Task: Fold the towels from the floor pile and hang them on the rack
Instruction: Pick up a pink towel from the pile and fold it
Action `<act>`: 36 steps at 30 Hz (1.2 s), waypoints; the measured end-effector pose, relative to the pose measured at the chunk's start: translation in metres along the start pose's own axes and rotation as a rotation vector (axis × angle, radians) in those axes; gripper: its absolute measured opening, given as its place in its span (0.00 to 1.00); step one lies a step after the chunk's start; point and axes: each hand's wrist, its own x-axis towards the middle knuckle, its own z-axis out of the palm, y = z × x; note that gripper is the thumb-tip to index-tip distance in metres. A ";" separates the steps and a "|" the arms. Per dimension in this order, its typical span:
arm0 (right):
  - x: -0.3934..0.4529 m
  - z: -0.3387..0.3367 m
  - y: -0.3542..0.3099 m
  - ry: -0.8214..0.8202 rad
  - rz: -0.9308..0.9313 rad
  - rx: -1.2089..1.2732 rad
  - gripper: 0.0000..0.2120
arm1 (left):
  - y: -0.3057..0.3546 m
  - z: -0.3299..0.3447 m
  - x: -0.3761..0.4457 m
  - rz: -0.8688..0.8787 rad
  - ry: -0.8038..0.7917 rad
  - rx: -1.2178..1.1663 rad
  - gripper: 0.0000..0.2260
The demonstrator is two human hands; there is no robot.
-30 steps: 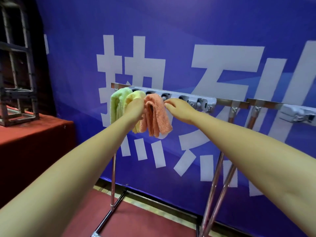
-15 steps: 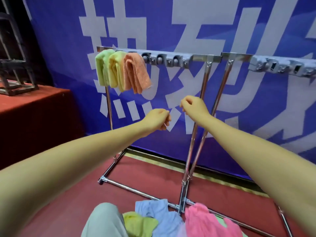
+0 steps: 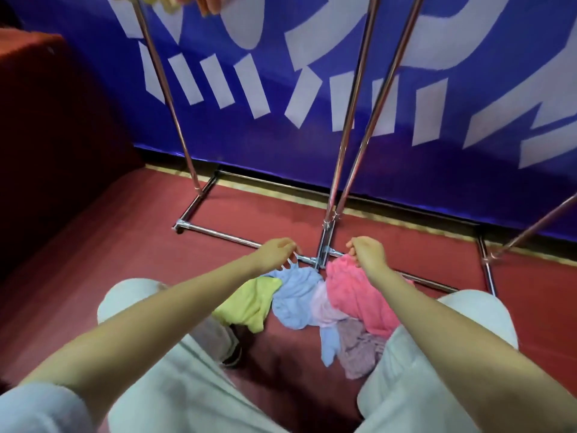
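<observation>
A pile of towels lies on the red floor between my knees: a yellow-green towel (image 3: 249,303), a light blue towel (image 3: 295,292), a pink towel (image 3: 356,293), a pale pink one (image 3: 324,309) and a mauve one (image 3: 359,351). My left hand (image 3: 276,250) pinches the top edge of the light blue towel and lifts it a little. My right hand (image 3: 367,253) grips the upper edge of the pink towel. The chrome rack (image 3: 349,120) stands just beyond the pile. Hung towels (image 3: 187,1) show only as scraps at the top edge.
The rack's base bars (image 3: 218,231) run across the floor just behind the pile. A blue banner with white characters (image 3: 437,104) backs the rack. A dark red draped platform (image 3: 56,135) stands at the left. My pale trouser knees (image 3: 452,354) flank the pile.
My view has tipped down from the rack's top rail to the floor. Both hands dropped from the hung towels to the pile and took hold of the blue and pink towels.
</observation>
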 end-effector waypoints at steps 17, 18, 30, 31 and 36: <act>0.119 0.019 0.198 -0.014 0.330 -0.593 0.15 | -0.116 0.127 0.161 -0.462 -0.075 -0.231 0.07; 0.129 0.019 0.204 -0.021 0.313 -0.620 0.14 | -0.117 0.135 0.171 -0.472 -0.096 -0.239 0.08; 0.214 0.016 0.264 -0.252 0.173 -0.821 0.19 | -0.124 0.198 0.255 -0.452 -0.174 -0.166 0.10; 0.213 0.017 0.263 -0.256 0.146 -0.792 0.17 | -0.123 0.201 0.258 -0.431 -0.163 -0.175 0.10; 0.197 0.020 0.230 -0.187 0.025 -0.502 0.17 | -0.105 0.194 0.262 -0.316 -0.108 -0.275 0.11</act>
